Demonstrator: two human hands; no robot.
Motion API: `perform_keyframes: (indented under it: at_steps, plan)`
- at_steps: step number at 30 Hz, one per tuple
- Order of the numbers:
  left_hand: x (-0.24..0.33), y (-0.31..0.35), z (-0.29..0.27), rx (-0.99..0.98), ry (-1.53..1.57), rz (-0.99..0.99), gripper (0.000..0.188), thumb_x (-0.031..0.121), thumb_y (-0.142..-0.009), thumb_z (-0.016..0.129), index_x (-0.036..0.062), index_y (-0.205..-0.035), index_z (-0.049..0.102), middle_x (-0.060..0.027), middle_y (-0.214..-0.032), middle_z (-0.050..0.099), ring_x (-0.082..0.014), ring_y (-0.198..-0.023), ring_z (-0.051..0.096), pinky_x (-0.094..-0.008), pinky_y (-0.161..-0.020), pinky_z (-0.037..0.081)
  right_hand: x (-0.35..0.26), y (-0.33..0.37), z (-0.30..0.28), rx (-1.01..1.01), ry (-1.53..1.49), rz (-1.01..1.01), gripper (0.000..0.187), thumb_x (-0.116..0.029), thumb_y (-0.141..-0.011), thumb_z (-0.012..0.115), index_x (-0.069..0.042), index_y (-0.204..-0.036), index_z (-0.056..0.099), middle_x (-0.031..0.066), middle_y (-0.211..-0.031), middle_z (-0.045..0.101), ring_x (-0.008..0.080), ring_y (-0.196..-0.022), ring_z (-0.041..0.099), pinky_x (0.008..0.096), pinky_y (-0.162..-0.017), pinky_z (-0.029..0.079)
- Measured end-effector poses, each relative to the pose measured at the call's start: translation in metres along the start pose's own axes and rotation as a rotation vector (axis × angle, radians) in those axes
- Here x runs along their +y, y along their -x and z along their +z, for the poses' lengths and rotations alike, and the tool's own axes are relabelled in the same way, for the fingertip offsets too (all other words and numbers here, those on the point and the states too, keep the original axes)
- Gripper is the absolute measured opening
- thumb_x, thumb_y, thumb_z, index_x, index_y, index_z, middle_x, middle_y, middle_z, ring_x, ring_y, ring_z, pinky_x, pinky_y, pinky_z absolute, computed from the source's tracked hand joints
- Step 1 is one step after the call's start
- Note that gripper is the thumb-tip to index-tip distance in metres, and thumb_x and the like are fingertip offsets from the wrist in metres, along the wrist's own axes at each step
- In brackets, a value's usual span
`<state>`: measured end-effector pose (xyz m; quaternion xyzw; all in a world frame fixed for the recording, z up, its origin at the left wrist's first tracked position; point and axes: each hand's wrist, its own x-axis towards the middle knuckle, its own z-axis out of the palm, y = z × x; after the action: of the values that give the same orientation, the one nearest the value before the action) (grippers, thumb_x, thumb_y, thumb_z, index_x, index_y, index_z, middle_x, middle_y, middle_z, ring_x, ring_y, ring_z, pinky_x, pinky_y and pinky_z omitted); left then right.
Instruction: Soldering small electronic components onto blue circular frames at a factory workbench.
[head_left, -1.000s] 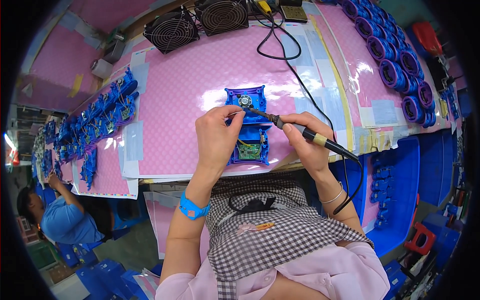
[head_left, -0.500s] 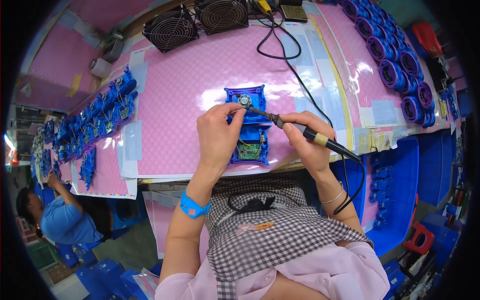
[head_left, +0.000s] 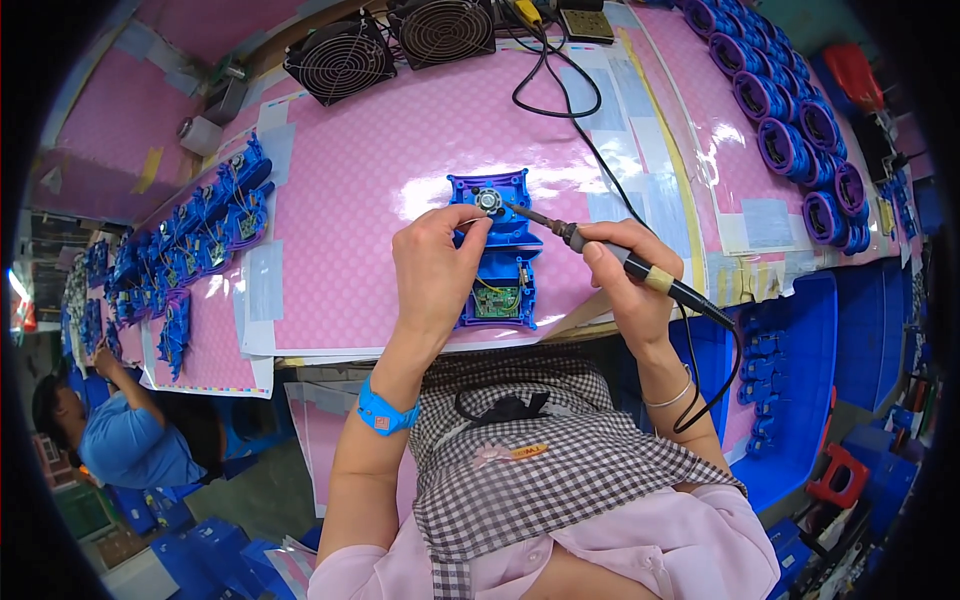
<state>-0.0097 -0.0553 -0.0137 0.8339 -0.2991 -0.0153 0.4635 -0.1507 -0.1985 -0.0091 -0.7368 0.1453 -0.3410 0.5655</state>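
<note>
Right hand has shifted right and slightly away from the near edge, taking the soldering iron with it; tip now sits clear of the left fingertips, where it was close in to them half a second ago. Left hand about unchanged.

Pink-covered surface: work lies close to its near edge, as two blue shell halves one beyond the other, the pair's long axis running near edge to far edge. Far half carries the round speaker; near half carries the green circuit board.

Left hand is the nearer one: thumb and index pinched together over the far half's left part, on what looks like a thin strand; too small to say what. Right hand is wrapped on the iron's handle, well off the shells toward the surface's right end; only the iron reaches in.

Key relation: tip points left, just right of the speaker, small gap to the pinch. Contact at the tip: can't tell.
</note>
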Motion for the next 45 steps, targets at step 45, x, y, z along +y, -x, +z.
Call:
perform_keyframes:
  at_steps: [45]
  plan:
    - [0.005, 0.007, -0.001, 0.058, -0.073, 0.135, 0.011, 0.004, -0.080, 0.068, -0.0025, -0.089, 0.069, -0.0058, -0.073, 0.064, -0.0121, -0.060, 0.053, -0.0271, -0.057, 0.042, 0.033, -0.136, -0.234, 1.086, 0.678, -0.438, 0.015, -0.005, -0.088, 0.061, -0.007, -0.103, 0.061, 0.0098, -0.075, 0.059, 0.0213, -0.061, 0.055, 0.0325, -0.059, 0.046]
